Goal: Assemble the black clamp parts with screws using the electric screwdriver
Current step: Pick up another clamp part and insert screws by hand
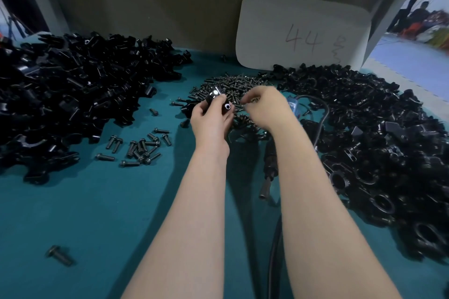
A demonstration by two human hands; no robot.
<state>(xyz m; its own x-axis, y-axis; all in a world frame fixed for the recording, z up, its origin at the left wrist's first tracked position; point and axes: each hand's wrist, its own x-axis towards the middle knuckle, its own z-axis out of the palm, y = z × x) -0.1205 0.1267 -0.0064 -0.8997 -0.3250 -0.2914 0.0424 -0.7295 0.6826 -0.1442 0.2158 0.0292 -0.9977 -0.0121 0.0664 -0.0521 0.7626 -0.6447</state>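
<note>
Left hand [209, 120] grips a black clamp part [218, 101] with fingers curled round it, held over the middle of the table [97, 201]. The part is glossy black with two bright round spots. Right hand [264, 108] is just beside it, fingertips curled down into the screw pile [233, 84]; can't tell if it's pinching one. The electric screwdriver [269, 165] lies between the forearms, partly hidden by the right arm, its cable [324, 114] looping past a blue tag [293, 105]. Left heap [73, 94] of clamp parts toward the left edge, right heap [376, 143] along the right edge. Loose screws [141, 148] left of the left wrist, a lone screw [59, 255] near the front-left corner. White card [303, 31] at the back edge reads "44".
</note>
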